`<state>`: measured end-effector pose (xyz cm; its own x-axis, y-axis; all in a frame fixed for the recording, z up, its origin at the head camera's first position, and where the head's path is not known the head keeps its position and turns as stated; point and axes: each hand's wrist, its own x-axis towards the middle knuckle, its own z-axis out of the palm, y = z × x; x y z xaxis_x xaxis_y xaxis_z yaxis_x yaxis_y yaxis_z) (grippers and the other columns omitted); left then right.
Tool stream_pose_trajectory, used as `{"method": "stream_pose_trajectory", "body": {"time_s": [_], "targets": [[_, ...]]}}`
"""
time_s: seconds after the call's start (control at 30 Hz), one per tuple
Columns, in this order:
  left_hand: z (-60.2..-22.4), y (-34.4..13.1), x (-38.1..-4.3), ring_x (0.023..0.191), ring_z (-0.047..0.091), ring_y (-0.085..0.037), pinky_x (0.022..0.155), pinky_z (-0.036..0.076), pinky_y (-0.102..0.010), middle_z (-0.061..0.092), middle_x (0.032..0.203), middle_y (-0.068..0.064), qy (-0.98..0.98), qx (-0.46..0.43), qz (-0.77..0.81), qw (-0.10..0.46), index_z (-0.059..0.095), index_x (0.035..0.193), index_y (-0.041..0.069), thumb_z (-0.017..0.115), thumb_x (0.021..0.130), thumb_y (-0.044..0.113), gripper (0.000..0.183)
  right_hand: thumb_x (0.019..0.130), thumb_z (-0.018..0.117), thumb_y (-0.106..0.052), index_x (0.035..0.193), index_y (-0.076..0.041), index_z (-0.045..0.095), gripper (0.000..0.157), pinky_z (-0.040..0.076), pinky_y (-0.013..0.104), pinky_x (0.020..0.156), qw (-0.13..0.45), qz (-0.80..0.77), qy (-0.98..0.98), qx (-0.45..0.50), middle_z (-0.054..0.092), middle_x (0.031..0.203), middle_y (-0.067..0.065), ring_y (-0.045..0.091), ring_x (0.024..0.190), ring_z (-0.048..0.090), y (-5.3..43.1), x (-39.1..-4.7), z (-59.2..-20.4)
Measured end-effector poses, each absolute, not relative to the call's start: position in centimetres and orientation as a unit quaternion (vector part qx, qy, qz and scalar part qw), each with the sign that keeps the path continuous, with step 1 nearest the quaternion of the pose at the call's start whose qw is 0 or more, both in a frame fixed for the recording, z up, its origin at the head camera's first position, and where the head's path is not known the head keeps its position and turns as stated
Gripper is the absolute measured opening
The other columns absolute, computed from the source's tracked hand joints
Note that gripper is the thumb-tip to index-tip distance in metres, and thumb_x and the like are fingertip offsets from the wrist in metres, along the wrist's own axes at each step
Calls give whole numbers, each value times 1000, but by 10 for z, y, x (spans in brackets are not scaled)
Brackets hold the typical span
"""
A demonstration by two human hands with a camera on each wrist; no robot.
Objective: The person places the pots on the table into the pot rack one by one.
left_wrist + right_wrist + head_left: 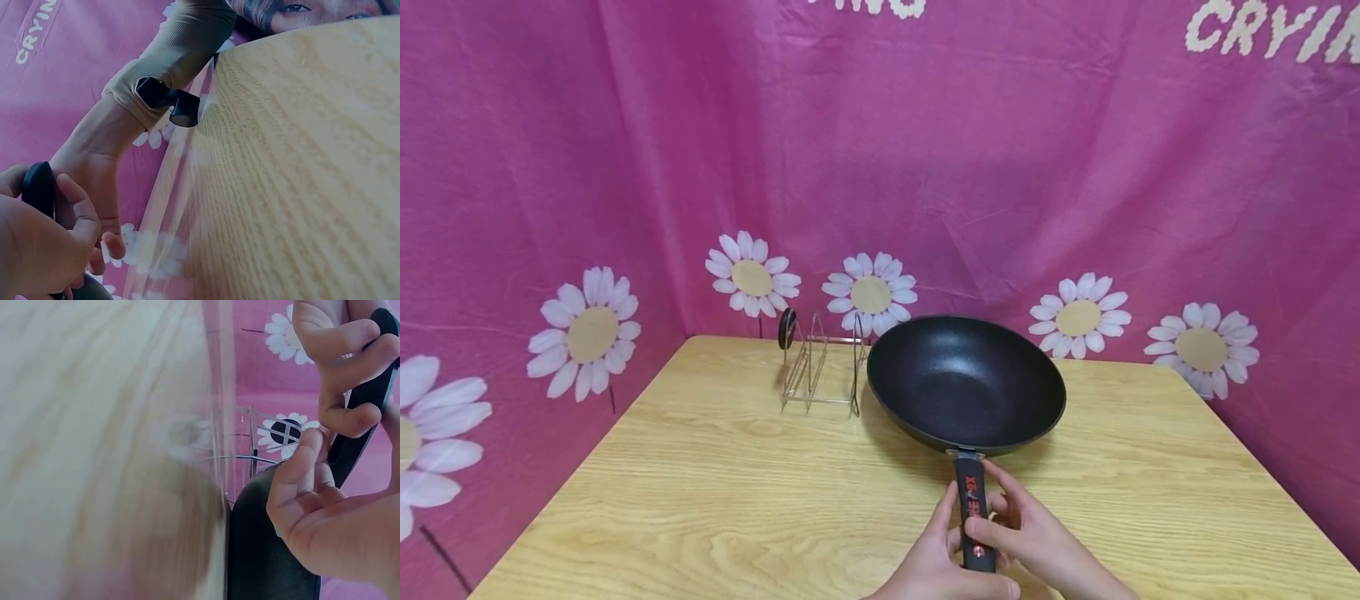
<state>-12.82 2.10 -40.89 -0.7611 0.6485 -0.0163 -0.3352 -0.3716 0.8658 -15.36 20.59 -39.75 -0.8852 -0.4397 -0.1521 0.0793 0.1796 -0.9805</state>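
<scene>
A black wok (967, 379) lies at the table's right half, its dark inside facing up and its handle (973, 508) pointing toward me. Whether its base touches the wood is hard to tell. My left hand (934, 558) grips the handle near its end; in the right wrist view the left hand's fingers (353, 375) curl round it. From the right side, my right hand (1037, 537) holds the handle too, thumb across the top and index finger close to the bowl. The right hand's other fingers (306, 481) are beneath the handle, partly hidden.
Left of the wok stands a wire rack (820, 400) with a black round disc (787, 328) on its corner. Behind the wooden table (700, 500) hangs a pink cloth (962, 167) printed with daisies. A black device (165, 100) sits on the right sleeve.
</scene>
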Motion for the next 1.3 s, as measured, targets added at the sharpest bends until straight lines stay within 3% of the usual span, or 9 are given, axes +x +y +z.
{"method": "stream_pose_trajectory", "body": {"time_s": [0.1,0.27,0.47,0.67,0.83,1.03,1.3], "targets": [[-410,20,-128,86,66,-11,76,55,-24,64,106,-3,465,175,813,304,-8,160,27,79,82,5,118,100,58,-28,158,-4,-1,86,51,27,73,214,-623,745,-109,60,121,11,20,97,59,204,-153,-398],[-411,19,-129,96,62,-16,80,54,-25,59,117,-8,478,175,807,299,-9,160,25,77,83,3,118,100,59,-29,158,-4,1,86,48,34,89,212,-624,746,-97,55,133,15,22,108,57,201,-153,-398],[-414,17,-130,107,60,-23,86,53,-29,52,135,-13,482,173,803,305,-12,160,22,77,85,7,118,99,60,-27,157,-5,5,83,43,31,95,211,-630,743,-84,55,130,12,23,112,55,200,-155,-393],[-412,16,-131,110,63,-27,87,54,-31,47,144,-15,482,192,796,311,-10,160,29,78,86,11,116,101,57,-26,158,-1,3,82,44,27,97,208,-638,734,-102,55,133,12,23,118,53,203,-153,-390],[-408,14,-133,106,65,-28,88,55,-33,49,142,-15,485,203,791,312,-9,159,33,78,86,12,116,102,56,-26,157,2,0,83,44,23,97,207,-646,726,-112,54,135,13,23,120,53,204,-155,-389],[-403,12,-132,107,66,-30,89,56,-37,55,136,-16,503,191,788,298,-8,160,25,79,84,12,116,101,56,-25,157,2,1,83,45,20,96,197,-657,719,-116,55,135,11,20,119,54,204,-153,-390],[-400,9,-135,102,68,-24,86,57,-34,58,131,-12,514,194,781,297,-7,161,23,82,83,17,118,100,58,-21,158,-1,1,83,45,19,96,166,-664,717,-132,54,134,9,15,117,57,199,-150,-389]]}}
